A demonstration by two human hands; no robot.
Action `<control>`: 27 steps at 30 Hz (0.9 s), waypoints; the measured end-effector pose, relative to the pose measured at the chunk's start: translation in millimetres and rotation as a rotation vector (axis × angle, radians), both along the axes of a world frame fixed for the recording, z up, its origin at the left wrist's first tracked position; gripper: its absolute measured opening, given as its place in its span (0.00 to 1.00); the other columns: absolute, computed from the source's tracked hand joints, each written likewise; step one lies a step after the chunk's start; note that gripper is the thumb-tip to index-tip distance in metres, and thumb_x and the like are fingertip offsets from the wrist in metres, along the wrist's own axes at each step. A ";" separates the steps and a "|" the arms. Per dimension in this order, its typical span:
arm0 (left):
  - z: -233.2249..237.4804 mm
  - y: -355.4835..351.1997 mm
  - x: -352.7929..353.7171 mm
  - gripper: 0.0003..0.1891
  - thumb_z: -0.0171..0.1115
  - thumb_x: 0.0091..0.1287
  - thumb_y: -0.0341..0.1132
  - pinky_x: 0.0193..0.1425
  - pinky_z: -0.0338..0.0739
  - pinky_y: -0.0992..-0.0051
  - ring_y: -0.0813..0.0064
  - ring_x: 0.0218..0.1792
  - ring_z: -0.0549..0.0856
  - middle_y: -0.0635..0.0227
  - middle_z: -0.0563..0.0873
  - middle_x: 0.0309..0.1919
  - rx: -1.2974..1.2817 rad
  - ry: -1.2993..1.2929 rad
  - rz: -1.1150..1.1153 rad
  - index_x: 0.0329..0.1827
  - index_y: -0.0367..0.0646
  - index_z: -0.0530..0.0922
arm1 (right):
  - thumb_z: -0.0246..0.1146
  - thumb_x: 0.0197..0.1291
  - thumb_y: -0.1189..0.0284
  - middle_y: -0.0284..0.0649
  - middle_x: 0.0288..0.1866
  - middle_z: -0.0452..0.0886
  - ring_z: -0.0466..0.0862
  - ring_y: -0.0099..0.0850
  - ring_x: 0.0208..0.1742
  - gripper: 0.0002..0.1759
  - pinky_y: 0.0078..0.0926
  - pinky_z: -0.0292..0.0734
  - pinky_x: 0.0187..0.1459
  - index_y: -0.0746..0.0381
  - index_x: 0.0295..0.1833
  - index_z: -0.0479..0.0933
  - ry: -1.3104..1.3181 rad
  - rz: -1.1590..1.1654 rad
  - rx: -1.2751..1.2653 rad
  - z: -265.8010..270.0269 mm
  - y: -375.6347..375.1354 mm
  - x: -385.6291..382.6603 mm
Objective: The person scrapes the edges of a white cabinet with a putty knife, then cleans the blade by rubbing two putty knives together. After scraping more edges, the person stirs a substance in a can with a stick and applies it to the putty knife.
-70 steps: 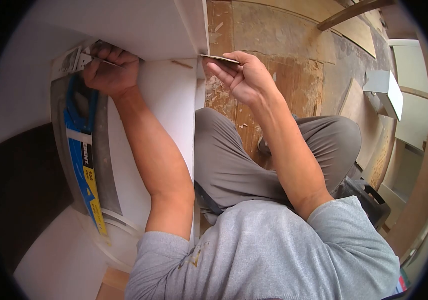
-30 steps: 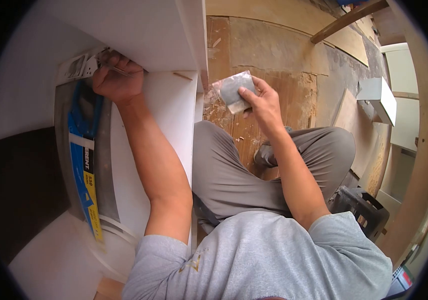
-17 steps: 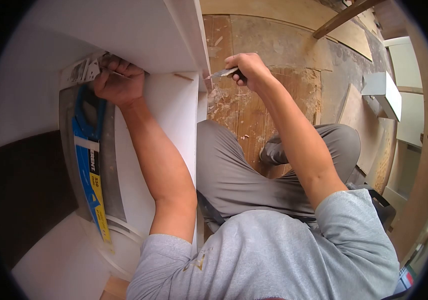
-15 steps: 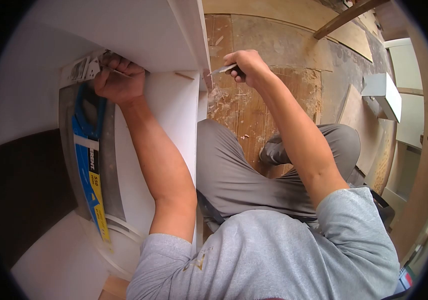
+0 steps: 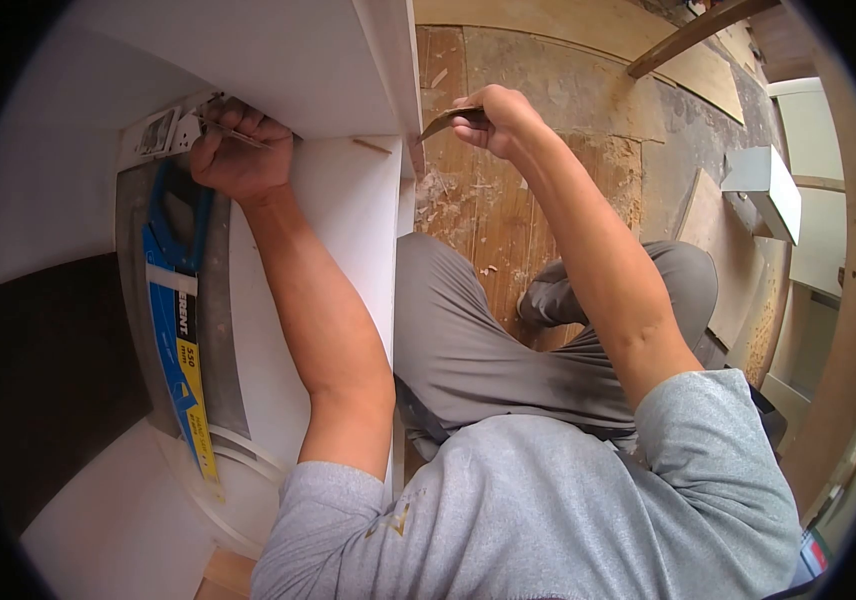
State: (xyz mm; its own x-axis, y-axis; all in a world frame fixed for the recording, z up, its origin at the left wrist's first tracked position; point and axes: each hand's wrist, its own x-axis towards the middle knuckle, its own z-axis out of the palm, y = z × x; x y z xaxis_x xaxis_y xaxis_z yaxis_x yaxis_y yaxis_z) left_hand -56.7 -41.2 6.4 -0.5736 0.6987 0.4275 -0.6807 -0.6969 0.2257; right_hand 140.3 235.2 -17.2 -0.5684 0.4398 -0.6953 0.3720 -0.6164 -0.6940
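The right hand's (image 5: pixel 498 122) grip pinches a thin curved sheet (image 5: pixel 440 122), which extends left and slightly bodyward, its tip near the white panel's (image 5: pixel 403 80) edge; contact is unclear. Farther left, beneath the panel, the left hand (image 5: pixel 245 165) pinches a thin strip (image 5: pixel 236 133).

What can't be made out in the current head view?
All head view:
- Left hand: fingertips and anything gripped, lost in shadow.
- Thin piece in right hand: one end, covered by fingers.
- Saw: lower label print, too small.
- Dark case: mostly behind sleeve.
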 end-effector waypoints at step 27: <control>2.3 4.2 2.2 0.18 0.66 0.63 0.29 0.52 0.86 0.66 0.62 0.48 0.89 0.54 0.92 0.48 0.100 0.076 -0.011 0.55 0.37 0.88 | 0.70 0.76 0.65 0.40 0.51 0.90 0.92 0.26 0.45 0.24 0.26 0.93 0.37 0.66 0.70 0.77 0.180 0.448 0.640 121.7 58.3 89.6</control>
State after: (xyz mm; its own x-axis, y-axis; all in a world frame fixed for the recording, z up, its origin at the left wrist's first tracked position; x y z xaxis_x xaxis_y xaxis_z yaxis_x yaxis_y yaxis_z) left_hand -54.5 -37.0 8.8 -0.5297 0.6565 0.5370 -0.6718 -0.7112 0.2068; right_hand 229.8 293.5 104.5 -0.8645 0.4262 -0.2663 0.3389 0.1030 -0.9352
